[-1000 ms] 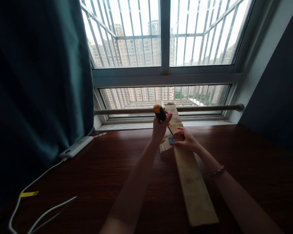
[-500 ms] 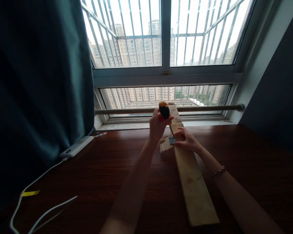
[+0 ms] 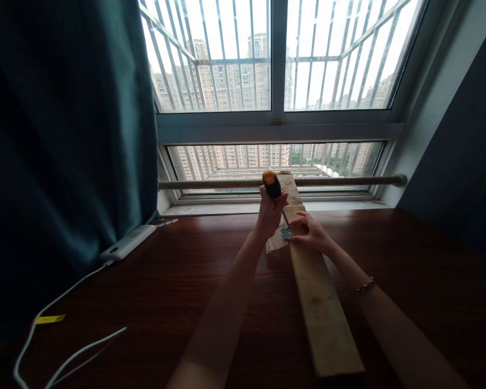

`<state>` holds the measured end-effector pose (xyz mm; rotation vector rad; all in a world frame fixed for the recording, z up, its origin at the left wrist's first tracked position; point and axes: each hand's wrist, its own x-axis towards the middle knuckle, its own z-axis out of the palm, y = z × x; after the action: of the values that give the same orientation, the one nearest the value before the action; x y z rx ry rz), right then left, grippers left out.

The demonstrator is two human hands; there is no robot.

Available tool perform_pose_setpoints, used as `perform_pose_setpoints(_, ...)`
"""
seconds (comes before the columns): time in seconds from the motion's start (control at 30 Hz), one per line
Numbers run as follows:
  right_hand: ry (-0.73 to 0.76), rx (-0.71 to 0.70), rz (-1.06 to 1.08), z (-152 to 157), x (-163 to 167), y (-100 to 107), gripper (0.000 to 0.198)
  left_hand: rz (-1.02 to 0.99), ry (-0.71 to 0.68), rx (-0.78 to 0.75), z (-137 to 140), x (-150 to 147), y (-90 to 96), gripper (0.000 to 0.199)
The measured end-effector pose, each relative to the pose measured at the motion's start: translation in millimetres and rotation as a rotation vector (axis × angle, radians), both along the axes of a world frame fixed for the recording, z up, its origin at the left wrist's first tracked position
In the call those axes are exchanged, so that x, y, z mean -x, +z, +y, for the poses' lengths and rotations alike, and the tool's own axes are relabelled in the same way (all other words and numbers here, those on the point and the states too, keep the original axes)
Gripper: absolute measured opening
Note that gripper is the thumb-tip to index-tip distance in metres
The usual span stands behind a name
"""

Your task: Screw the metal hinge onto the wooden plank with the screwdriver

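Note:
My left hand (image 3: 270,212) is closed round the handle of a screwdriver (image 3: 271,185), yellow and black, held tilted with its shaft pointing down. The tip meets the upper edge of a small metal hinge (image 3: 286,233). That hinge lies across the left edge of a long pale wooden board (image 3: 322,302) and a rough wood piece (image 3: 274,243) beside it. With thumb and fingertips, my right hand (image 3: 310,232) pinches the hinge's right side against the board. Whether a screw sits under the tip is too small to tell.
The dark wooden table (image 3: 166,292) runs up to a barred window. A metal rail (image 3: 348,181) crosses in front of the glass near the board's far end. To the left are a white power strip (image 3: 129,243), its cable (image 3: 62,290), a yellow tag (image 3: 51,319) and a dark curtain (image 3: 117,108).
My left hand has shifted its grip slightly and turned on the screwdriver handle, which leans a little differently. My right hand and the hinge have stayed in place.

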<state>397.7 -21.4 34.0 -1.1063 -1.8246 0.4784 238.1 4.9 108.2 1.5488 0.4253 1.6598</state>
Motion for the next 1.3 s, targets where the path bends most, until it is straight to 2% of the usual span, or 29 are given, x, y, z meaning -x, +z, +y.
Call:
perform_pose_setpoints(0.27,-0.032,-0.001,-0.028,-4,3,5,0.065,0.047,0.026,-0.034,7,10,5.7,0.027)
perform_pose_setpoints(0.43,-0.034,0.001,-0.025,-2,2,2,0.069,0.182,-0.117,-0.045,0,16,11.9,0.033)
perform_pose_setpoints(0.53,-0.022,0.004,-0.020,0,1,0,0.075,0.294,-0.203,-0.140,-7,15,13.7,0.037)
perform_pose_setpoints(0.63,-0.012,-0.010,-0.036,1,0,-1,0.077,0.433,-0.142,-0.286,-14,8,12.1,0.031)
perform_pose_setpoints(0.7,-0.013,-0.022,-0.047,1,-1,0,0.076,0.463,-0.078,-0.324,-18,2,9.2,0.029)
perform_pose_setpoints(0.87,-0.028,-0.013,-0.060,0,-1,1,0.066,0.407,0.022,-0.208,-22,-12,2.4,0.037)
perform_pose_setpoints(0.93,-0.019,-0.010,-0.045,1,-1,0,0.070,0.351,0.077,-0.181,-19,-15,0.3,0.038)
perform_pose_setpoints(1.03,-0.006,-0.012,-0.029,1,-1,-2,0.078,0.255,0.132,-0.202,-12,-19,-4.2,0.030)
perform_pose_setpoints(1.1,-0.003,-0.014,-0.031,1,-1,-2,0.078,0.239,0.090,-0.205,-8,-20,-6.6,0.024)
perform_pose_setpoints(1.17,-0.002,-0.017,-0.033,0,-1,-1,0.077,0.263,0.070,-0.212,-7,-19,-6.3,0.019)
perform_pose_setpoints(1.3,-0.017,-0.012,-0.046,-2,0,1,0.077,0.369,0.185,-0.278,-10,-10,2.4,0.014)
